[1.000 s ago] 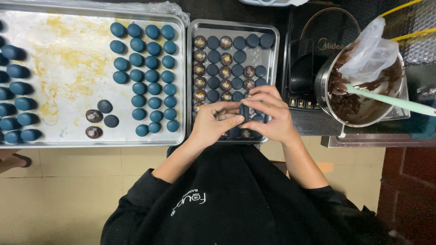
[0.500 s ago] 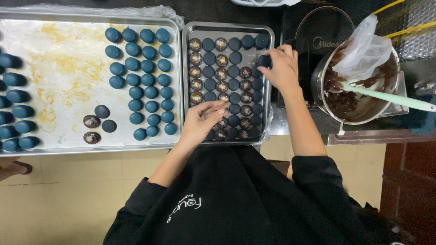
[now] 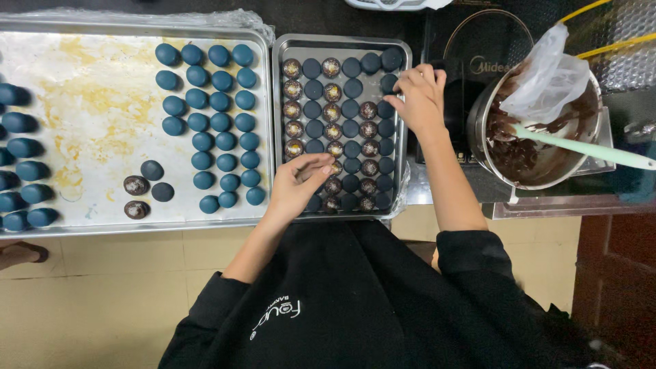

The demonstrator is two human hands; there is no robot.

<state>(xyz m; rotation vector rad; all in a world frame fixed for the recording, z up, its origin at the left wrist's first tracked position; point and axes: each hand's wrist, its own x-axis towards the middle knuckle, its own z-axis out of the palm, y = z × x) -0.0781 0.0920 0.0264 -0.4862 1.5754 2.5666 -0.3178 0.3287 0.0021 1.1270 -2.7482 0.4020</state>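
Observation:
A small metal tray (image 3: 342,39) holds rows of round dark-blue shells (image 3: 352,147) and chocolate-filled ones topped with specks (image 3: 332,92). My right hand (image 3: 420,96) reaches to the tray's upper right edge, its fingertips pinched on a blue shell (image 3: 389,84) there. My left hand (image 3: 299,181) hovers over the tray's lower left part with its fingers curled inward. What lies between those fingers is hidden.
A large paper-lined tray (image 3: 89,102) on the left carries several blue shells (image 3: 219,123) and three dark pieces (image 3: 143,186). On the right, a pot of melted chocolate (image 3: 526,154) with a pale green spatula (image 3: 591,152) and a plastic bag (image 3: 547,75) sits on a black cooker (image 3: 478,58).
My hands were together over the tray's lower rows. My right hand has since gone up to the upper right edge, while my left hand has stayed low and drifted a little left.

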